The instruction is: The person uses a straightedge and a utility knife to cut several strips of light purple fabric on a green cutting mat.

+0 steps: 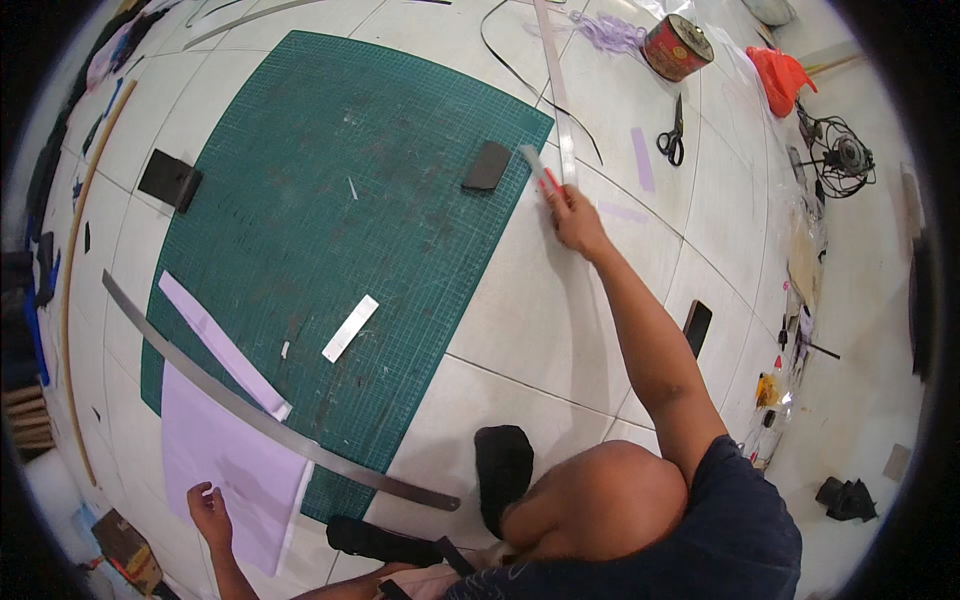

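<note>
My right hand (578, 222) reaches out past the far right edge of the green cutting mat (350, 150). It is closed around a slim red-and-grey utility knife (544, 176), which points at a dark grey block (487, 166) on the mat's corner. Low on the left, my left hand (208, 512) hovers over or rests on folded lilac fabric (235, 445); its fingers are loosely curled and apart, with nothing seen in them. A long steel ruler (270, 405) lies across the fabric and mat. Beyond it is a narrow lilac strip (222, 345).
A small white-silver bar (350, 328) lies on the mat, and a black block (172, 184) at its left edge. Toward the right are scissors (673, 138), a red tin (677, 48), a long metal strip (555, 75) and a phone (698, 326). A wooden stick (72, 260) lies left.
</note>
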The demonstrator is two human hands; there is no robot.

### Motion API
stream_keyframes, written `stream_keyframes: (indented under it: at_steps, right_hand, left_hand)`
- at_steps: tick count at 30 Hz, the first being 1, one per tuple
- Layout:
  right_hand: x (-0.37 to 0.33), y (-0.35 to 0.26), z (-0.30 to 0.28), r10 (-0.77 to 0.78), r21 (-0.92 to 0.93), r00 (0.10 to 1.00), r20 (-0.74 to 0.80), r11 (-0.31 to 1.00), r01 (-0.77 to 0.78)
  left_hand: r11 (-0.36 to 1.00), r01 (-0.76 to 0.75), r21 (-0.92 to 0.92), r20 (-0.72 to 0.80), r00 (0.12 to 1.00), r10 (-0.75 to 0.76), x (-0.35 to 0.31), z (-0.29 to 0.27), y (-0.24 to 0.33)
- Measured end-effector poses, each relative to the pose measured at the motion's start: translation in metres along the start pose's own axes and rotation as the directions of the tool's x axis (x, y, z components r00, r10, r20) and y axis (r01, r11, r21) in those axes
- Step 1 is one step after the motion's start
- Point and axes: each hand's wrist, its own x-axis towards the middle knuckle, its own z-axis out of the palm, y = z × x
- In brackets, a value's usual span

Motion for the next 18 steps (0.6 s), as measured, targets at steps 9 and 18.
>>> stream_keyframes:
  at_steps: [9,18]
  right_hand:
    - [-0.024,0.0,0.014,-0.476,-0.491,0.873,-0.103,0.788,0.371]
    - [-0.049,0.001,0.007,-0.478,-0.613,0.878,-0.034,0.703,0.359]
  left_hand:
    - [0.992,-0.113,-0.054,-0.003,0.994,0.113,0.078,0.02,0.08]
    - [0.994,-0.013,-0.106,-0.098,0.995,0.003,0.081,0.014,0.018]
